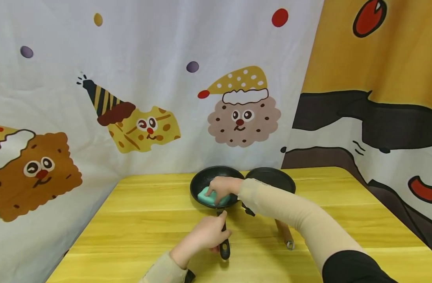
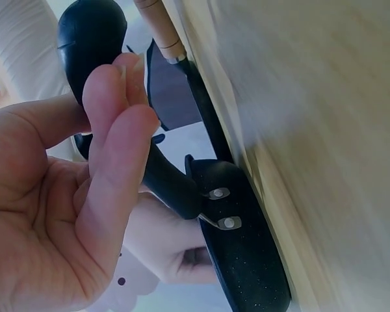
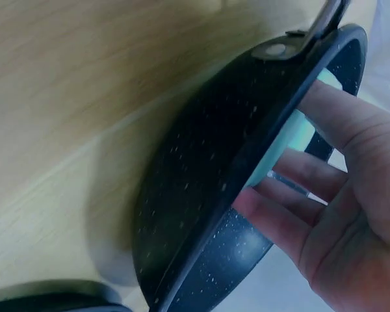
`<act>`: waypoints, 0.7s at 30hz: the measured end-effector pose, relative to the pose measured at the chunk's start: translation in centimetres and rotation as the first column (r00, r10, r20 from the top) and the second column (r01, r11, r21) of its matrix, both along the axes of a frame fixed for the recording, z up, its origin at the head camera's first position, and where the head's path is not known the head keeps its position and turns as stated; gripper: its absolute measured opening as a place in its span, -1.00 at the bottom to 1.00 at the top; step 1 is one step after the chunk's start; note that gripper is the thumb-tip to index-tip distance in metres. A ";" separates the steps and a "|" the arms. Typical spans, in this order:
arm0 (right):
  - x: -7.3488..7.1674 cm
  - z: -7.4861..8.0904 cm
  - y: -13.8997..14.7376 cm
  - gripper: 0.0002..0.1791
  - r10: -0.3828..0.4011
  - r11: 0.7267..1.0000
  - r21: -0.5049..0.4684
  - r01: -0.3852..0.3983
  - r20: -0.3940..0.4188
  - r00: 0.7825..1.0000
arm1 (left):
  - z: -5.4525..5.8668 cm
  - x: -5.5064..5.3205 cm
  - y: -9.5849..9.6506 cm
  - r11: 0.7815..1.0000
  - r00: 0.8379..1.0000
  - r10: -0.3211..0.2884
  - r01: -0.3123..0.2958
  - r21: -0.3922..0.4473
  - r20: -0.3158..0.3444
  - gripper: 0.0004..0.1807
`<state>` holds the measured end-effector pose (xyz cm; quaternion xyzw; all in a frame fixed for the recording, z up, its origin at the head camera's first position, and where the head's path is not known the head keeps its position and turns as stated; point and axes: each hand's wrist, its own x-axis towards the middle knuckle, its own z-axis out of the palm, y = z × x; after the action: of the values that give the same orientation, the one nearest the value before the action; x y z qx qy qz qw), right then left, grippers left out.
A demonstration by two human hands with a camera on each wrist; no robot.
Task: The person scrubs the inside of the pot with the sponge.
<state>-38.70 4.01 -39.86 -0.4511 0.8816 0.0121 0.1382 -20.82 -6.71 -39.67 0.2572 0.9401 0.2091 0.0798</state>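
Observation:
A dark speckled frying pan (image 1: 196, 188) sits toward the back of the table, its black handle (image 1: 224, 248) pointing at me. My left hand (image 1: 206, 232) grips that handle, fingers curled round it and the index finger lying along its top. Inside the pan, my right hand (image 1: 223, 187) holds a mint-green sponge (image 1: 205, 196) against the cooking surface. In the right wrist view the sponge (image 3: 283, 146) shows between thumb and fingers, partly hidden by the pan's rim. The left wrist view shows the handle (image 2: 172, 182) riveted to the pan's side (image 2: 247, 260).
A second, flatter black pan (image 1: 272, 175) stands right beside the first, its wooden handle (image 1: 284, 234) partly under my right forearm. The yellow wood-grain table (image 1: 148, 220) reaches back to a white cartoon-printed curtain (image 1: 159, 78).

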 end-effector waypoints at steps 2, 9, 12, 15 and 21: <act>0.0 -0.1 -0.5 -0.43 -0.027 1.000 -0.001 0.027 -0.002 1.000 | 0.0 0.1 0.0 1.000 1.000 0.000 0.000 0.010 -0.003 -0.31; -0.1 0.2 -2.3 -0.36 -0.166 0.984 0.056 0.168 -0.039 0.985 | 0.1 0.2 -0.1 1.000 1.000 -0.006 0.006 0.013 0.005 -0.31; -0.5 0.1 -2.6 -0.36 -0.240 0.968 0.067 0.242 -0.031 0.970 | 0.2 0.2 -0.1 1.000 1.000 -0.006 0.006 -0.004 0.000 -0.31; -0.9 0.0 -2.7 -0.37 -0.303 0.950 0.070 0.304 -0.019 0.953 | 0.3 0.2 -0.1 1.000 1.000 -0.004 0.004 -0.006 0.011 -0.31; -1.9 -0.2 -2.4 -0.38 -0.361 0.930 0.066 0.363 -0.041 0.932 | 0.4 0.3 -0.1 1.000 1.000 0.009 -0.009 -0.010 0.018 -0.31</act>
<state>-40.60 1.59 -40.10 -0.2755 0.9505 0.0244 0.1419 -20.48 -6.79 -39.27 0.2506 0.9415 0.2069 0.0888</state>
